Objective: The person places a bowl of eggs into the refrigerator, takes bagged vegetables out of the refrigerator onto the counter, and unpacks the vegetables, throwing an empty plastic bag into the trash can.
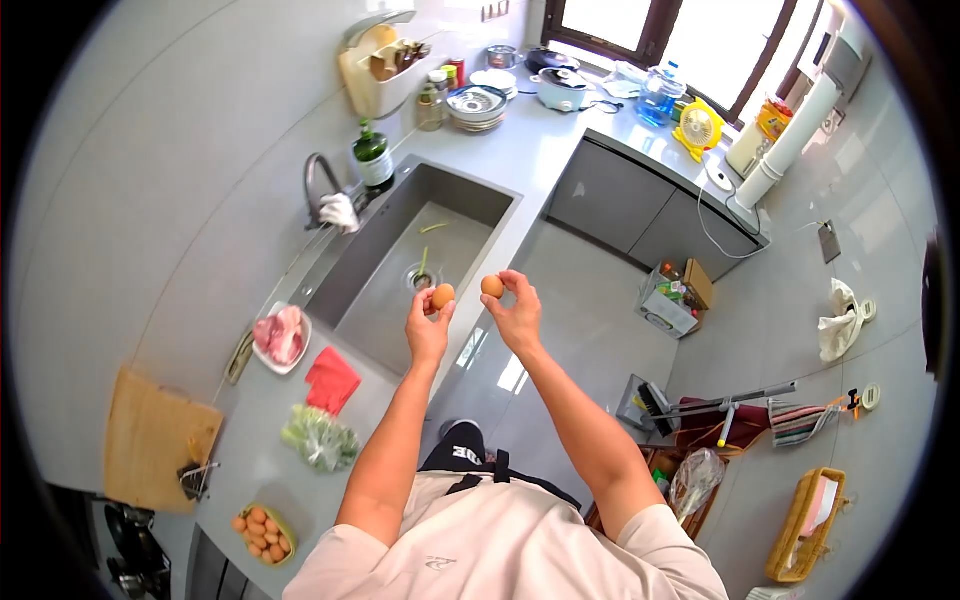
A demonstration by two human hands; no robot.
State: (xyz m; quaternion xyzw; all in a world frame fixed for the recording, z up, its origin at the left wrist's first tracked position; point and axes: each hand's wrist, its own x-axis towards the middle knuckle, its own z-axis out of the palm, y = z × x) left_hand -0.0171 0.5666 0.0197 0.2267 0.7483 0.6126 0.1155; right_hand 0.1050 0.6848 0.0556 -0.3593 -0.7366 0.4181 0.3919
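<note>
My left hand (429,323) holds a brown egg (443,296) between thumb and fingers, above the near right part of the sink (370,290). Another brown egg (492,286) is pinched in my right hand (517,309), just right of the sink's front edge. The two eggs are apart, at about the same height. A green bowl (290,541) with several brown eggs stands on the counter at the lower left. Inside the sink, green scraps lie near the drain.
Left of the sink are a dish of raw meat (283,338), a red cloth (331,381), bagged greens (320,438) and a wooden cutting board (160,440). A faucet (318,190) and green bottle (373,160) stand behind it. Stacked plates (478,108) are beyond.
</note>
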